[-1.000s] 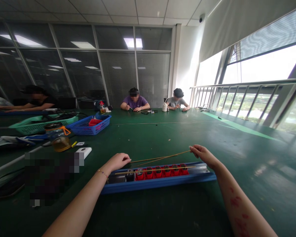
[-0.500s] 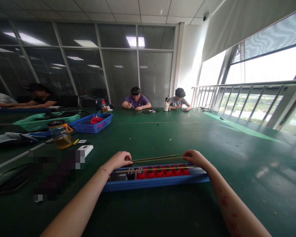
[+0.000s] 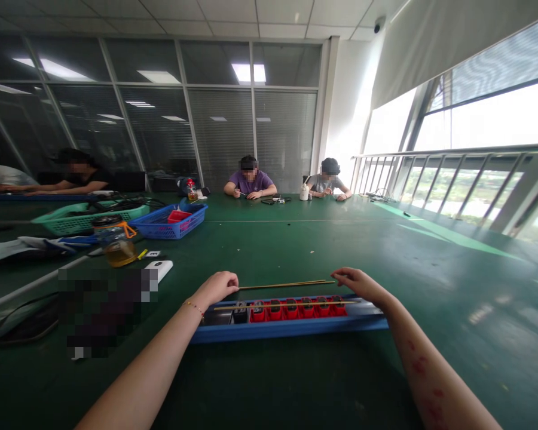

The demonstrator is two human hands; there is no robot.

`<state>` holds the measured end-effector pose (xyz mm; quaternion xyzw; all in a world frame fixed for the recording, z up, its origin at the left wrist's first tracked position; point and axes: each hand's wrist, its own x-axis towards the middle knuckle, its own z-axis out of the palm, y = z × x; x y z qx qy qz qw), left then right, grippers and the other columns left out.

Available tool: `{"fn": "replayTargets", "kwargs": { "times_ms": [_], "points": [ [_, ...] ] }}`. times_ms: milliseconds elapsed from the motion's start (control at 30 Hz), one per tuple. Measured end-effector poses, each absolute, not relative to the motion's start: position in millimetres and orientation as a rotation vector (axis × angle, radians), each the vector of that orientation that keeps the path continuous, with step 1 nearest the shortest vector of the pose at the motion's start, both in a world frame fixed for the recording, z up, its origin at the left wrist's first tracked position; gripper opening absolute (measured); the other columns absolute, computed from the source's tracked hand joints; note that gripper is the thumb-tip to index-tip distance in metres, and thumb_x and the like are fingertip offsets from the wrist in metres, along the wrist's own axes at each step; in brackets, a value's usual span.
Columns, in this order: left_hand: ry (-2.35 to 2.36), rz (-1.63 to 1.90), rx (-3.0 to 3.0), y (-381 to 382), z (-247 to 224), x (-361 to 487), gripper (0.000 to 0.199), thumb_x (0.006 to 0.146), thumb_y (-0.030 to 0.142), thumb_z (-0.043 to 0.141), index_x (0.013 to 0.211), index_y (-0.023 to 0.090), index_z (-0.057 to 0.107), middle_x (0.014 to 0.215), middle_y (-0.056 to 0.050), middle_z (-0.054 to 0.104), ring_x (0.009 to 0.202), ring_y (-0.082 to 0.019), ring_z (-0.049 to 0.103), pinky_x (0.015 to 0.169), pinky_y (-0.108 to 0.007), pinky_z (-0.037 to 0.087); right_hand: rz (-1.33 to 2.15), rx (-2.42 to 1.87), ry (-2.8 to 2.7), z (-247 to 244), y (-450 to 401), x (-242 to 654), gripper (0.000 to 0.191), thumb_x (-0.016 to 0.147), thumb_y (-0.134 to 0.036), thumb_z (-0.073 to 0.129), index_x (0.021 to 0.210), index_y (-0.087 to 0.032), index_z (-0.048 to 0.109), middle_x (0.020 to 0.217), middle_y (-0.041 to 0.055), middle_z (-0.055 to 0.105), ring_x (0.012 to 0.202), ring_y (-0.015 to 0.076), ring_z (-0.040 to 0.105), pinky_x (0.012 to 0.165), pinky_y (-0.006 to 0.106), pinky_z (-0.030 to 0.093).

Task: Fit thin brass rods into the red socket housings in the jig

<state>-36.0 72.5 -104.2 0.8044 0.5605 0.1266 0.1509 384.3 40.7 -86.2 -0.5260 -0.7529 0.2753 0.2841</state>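
Note:
My left hand [image 3: 222, 286] is closed in a pinch at the left end of a thin wooden stick [image 3: 278, 285], behind the blue tray. This stick lies almost against a second one, and the two are hard to tell apart. My right hand [image 3: 355, 282] is at the stick's right end, thumb and fingers slightly apart; whether they still touch it is hard to see. Between my forearms sits the long blue tray [image 3: 291, 332], holding a row of several red holders [image 3: 291, 310] with dark pieces and one black holder [image 3: 240, 313]. Another thin stick [image 3: 233, 308] lies lengthwise across them.
To the left are a white power bank [image 3: 161, 270], a jar of amber liquid [image 3: 119, 248], a blue basket [image 3: 170, 226] and a green basket [image 3: 67, 224]. People sit along the far table side. Railing [image 3: 452, 173] and windows stand at right.
The held stick has moved away from me, up against the other stick behind the tray. My right hand's fingers have loosened at its end. The view has shifted slightly.

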Motion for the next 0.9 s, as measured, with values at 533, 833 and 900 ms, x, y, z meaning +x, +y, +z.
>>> {"fn": "replayTargets", "kwargs": {
  "times_ms": [533,833,900],
  "points": [
    [1.608,0.358,2.258,72.6,-105.4,-37.6,0.024,0.071,0.041,0.054,0.077,0.021,0.063,0.082,-0.001,0.066,0.074,-0.015,0.059,0.063,-0.023,0.041,1.215,-1.397,-2.320,-59.2,10.6,391.3,0.040,0.070,-0.055,0.055,0.072,-0.016,0.060,0.053,-0.0022,0.050,0.049,0.0104,0.040,0.046,0.022,0.031],
    [1.585,0.376,2.274,72.3,-104.6,-38.1,0.023,0.071,0.041,0.054,0.077,0.021,0.063,0.081,-0.001,0.066,0.074,-0.015,0.059,0.062,-0.022,0.041,0.977,-1.294,-1.911,-54.3,12.7,400.0,0.040,0.078,-0.055,0.045,0.075,-0.017,0.058,0.054,-0.0050,0.036,0.050,0.0096,0.031,0.049,0.023,0.026],
    [1.587,0.376,2.274,71.7,-104.5,-38.2,0.024,0.071,0.042,0.054,0.077,0.021,0.063,0.081,-0.001,0.066,0.074,-0.015,0.059,0.061,-0.022,0.040,0.940,-1.291,-1.790,-59.0,17.1,404.0,0.039,0.079,-0.054,0.044,0.074,-0.017,0.056,0.053,-0.0059,0.032,0.049,0.0095,0.028,0.047,0.023,0.024]
  ]
}}
